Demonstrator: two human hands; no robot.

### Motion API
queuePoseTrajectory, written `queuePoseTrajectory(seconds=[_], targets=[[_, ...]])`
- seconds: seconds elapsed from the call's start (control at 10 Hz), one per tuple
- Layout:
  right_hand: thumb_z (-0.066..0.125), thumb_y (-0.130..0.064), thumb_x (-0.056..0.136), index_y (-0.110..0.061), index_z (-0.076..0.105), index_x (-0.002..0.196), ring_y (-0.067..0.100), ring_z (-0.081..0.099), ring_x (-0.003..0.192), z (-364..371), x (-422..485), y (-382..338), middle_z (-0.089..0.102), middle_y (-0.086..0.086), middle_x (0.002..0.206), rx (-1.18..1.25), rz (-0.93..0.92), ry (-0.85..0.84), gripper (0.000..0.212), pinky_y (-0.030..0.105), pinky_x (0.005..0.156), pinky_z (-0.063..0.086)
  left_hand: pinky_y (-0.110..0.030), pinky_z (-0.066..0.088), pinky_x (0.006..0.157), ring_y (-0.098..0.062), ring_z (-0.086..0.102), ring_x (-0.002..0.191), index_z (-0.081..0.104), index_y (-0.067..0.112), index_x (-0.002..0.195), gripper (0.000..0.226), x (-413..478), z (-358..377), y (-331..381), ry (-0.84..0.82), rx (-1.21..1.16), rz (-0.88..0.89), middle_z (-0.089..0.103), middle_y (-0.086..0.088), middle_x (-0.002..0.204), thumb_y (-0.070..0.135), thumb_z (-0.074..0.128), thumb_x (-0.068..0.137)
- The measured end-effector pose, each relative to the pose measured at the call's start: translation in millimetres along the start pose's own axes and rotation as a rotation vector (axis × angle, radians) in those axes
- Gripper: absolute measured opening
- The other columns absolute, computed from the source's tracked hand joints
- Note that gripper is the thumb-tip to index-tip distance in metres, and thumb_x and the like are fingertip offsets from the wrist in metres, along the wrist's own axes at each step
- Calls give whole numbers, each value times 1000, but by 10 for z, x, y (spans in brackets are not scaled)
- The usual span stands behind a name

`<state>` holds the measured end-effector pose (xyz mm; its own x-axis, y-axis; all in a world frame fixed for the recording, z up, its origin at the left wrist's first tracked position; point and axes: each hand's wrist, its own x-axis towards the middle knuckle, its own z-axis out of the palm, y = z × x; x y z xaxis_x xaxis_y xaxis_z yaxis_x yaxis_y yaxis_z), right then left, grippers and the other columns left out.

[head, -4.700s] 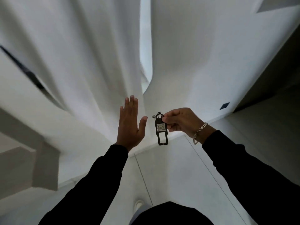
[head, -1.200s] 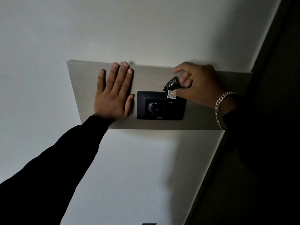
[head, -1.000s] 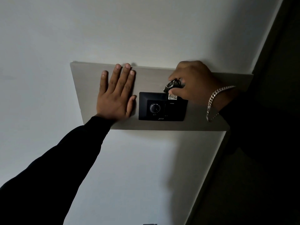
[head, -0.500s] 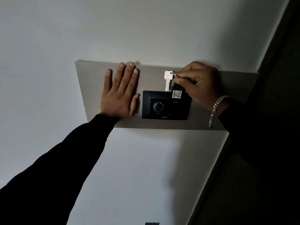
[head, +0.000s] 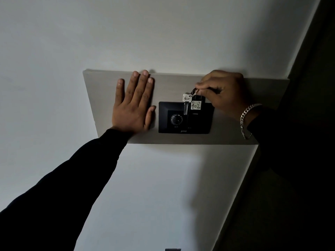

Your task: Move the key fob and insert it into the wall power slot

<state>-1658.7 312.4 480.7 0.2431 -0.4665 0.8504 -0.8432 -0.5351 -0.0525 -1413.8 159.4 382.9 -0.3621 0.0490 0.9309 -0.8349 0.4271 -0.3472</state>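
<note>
The right hand [head: 224, 93] is pinching the black rectangular key fob [head: 196, 105] into the black wall power slot [head: 194, 118]. The left hand [head: 134, 105] is lying open and flat beside that slot, gripping nothing; next is probably pressing the fob fully home and letting go

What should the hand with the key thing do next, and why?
Probably push the key fob a little further down into the black wall unit. The right hand pinches the key ring at the fob's top, and the 402 label sits above the slot, so it looks only partly in. The left hand lies flat beside it.
</note>
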Motion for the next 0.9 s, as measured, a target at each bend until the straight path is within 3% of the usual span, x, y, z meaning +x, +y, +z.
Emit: queuePoseTrajectory(seconds=[0.4, 0.6, 0.7, 0.9], targets=[[74, -11, 80, -3, 78, 84, 20, 69, 73, 92, -124, 20, 75, 12, 83, 19, 15, 74, 10, 30, 69, 56, -50, -1, 130, -28, 2, 160, 14, 8, 161, 70, 11, -41, -2, -67, 10, -2, 14, -12, 170, 42, 26, 102], [70, -9, 83, -7, 76, 97, 16, 70, 80, 54, -211, -30, 76, 8, 90, -8, 27, 83, 16, 22, 77, 55, -53, 2, 128, -26, -4, 159, 12, 8, 162, 69, 41, -154, 10, -158, 8, 8, 12, -12, 169, 43, 21, 103], [68, -9, 83, -9, 74, 101, 16, 72, 78, -52, -268, -151, 75, 6, 91, 4, 102, 132, 18, 24, 75, 58, -55, 6, 127, -30, 5, 159, 17, 5, 160, 70, 100, -288, 20, -222, -68, -16, 20, -18, 169, 43, 24, 102], [67, -17, 89, -18, 73, 92, 7, 70, 82, -582, -279, -690, 73, -8, 89, 115, 76, 454, 7, 19, 73, 54, -60, 15, 127, -39, 17, 156, 27, -3, 156, 69, 560, -516, -79, -193, -230, -49, 24, -24, 166, 39, 28, 101]])
